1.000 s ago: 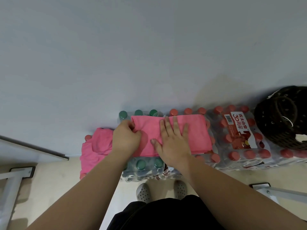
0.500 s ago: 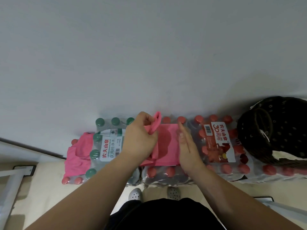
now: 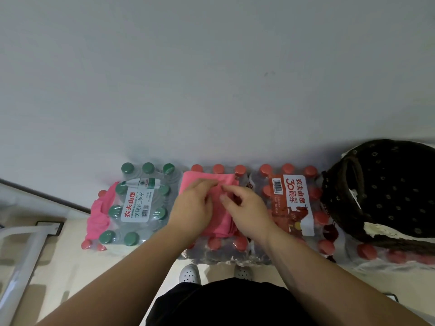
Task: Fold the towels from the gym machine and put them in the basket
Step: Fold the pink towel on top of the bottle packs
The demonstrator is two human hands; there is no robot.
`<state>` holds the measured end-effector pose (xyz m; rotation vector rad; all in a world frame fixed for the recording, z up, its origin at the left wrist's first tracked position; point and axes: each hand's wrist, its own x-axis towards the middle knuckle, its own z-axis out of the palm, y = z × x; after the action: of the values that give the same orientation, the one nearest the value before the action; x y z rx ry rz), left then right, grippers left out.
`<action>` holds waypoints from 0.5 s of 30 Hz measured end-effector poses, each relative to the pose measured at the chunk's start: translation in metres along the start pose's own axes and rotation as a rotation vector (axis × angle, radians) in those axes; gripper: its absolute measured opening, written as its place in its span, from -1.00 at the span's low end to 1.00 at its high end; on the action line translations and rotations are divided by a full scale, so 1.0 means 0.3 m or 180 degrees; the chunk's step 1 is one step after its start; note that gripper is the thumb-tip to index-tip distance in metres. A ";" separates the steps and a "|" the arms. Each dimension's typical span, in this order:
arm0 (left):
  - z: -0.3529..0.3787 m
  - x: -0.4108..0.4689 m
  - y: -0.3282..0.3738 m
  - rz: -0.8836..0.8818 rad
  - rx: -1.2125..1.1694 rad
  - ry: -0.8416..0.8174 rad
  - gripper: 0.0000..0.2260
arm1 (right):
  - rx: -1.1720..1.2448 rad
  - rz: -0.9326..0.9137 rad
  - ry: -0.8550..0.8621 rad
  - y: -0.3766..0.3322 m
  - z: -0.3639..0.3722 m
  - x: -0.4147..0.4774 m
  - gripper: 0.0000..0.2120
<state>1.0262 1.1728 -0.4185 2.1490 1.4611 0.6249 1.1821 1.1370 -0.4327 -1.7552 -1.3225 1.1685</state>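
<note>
The folded pink cloth towel [image 3: 220, 223] lies on top of a shrink-wrapped pack of red-capped water bottles [image 3: 219, 248], straight ahead of me. Its long axis runs from the wall toward my feet, the far short edge up against the back row of caps and the near edge just short of the front row. My left hand [image 3: 190, 208] lies on the towel's left half with the fingers reaching over the upper fold; I cannot tell whether they grip the cloth or only press it. My right hand [image 3: 249, 212] is curled, thumb and forefinger pinching a crease near the towel's middle.

A dark woven round basket [image 3: 386, 184] sits to the right on more bottle packs, well apart from the towel. Between them is a red-labelled pack of red-capped bottles [image 3: 293, 203]. To the left stands a green-capped bottle pack [image 3: 137, 203], and a crumpled pink towel [image 3: 97, 220] is draped beside it. The packs stand on a pale beige floor [image 3: 70, 267] against a plain grey-white wall [image 3: 211, 78]. A white metal frame [image 3: 21, 250] shows at far left.
</note>
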 end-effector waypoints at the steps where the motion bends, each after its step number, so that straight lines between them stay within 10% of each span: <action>1: -0.002 -0.006 -0.016 0.0149 0.0253 0.0131 -0.62 | -0.0128 -0.0009 0.0031 0.000 0.000 0.003 -0.64; 15: 0.107 -0.016 -0.054 0.0123 0.1857 -0.1227 -0.34 | -0.2449 -0.0876 0.0202 0.036 -0.039 -0.054 -0.57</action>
<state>1.0322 1.1695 -0.4543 2.5382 1.5033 -0.2425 1.1954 1.1187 -0.4332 -1.9850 -2.0681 0.4566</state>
